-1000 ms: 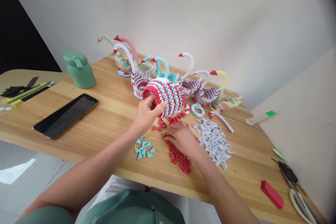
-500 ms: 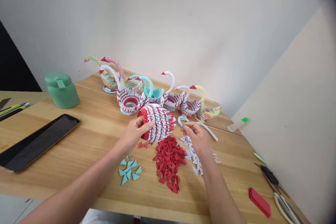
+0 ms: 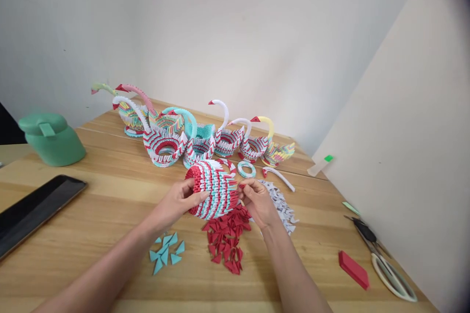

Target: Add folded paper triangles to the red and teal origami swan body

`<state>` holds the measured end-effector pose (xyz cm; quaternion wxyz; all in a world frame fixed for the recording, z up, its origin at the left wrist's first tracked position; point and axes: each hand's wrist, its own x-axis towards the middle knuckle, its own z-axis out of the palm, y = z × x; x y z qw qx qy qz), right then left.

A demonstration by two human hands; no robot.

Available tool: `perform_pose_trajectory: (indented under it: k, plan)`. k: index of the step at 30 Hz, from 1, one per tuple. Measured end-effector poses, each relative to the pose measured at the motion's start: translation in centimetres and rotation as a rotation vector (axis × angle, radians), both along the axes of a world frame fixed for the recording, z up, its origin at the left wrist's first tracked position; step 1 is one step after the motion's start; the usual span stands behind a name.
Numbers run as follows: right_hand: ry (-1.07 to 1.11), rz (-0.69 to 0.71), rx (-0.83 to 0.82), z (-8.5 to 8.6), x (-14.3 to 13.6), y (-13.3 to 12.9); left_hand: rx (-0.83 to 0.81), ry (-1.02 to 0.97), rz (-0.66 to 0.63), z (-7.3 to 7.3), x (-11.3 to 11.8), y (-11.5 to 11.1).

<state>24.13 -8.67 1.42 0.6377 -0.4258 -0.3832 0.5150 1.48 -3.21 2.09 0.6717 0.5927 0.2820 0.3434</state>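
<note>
Right grip (image 3: 259,204) has moved nearer the striped paper cylinder (image 3: 216,191).

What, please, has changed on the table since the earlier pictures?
The right hand has moved up from the red pile to the spiky edge of the paper body, now pinching a small red piece. The left hand still holds the body; the paper swans stand where they were.

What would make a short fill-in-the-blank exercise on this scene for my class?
The ____ hand holds the striped paper body.
Between the turquoise triangles and the white triangles lies a heap of ____ ones.
The rightmost swan has a ____ neck.

Missing words: left; red; yellow.
</note>
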Motion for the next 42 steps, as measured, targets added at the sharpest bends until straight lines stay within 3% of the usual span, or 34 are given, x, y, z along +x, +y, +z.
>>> perform_pose_trajectory:
  k: [16, 31, 42]
  plan:
    - [-0.041, 0.097, 0.021, 0.03, -0.01, -0.38, 0.009, 0.007, -0.057, -0.4, -0.13, -0.02]
    - [-0.112, 0.105, 0.023, -0.2, 0.12, -0.29, 0.069, 0.014, -0.083, 0.21, -0.17, -0.2]
    - [-0.155, 0.186, 0.062, -0.23, 0.42, -0.22, 0.047, 0.042, -0.073, 0.32, -0.23, -0.21]
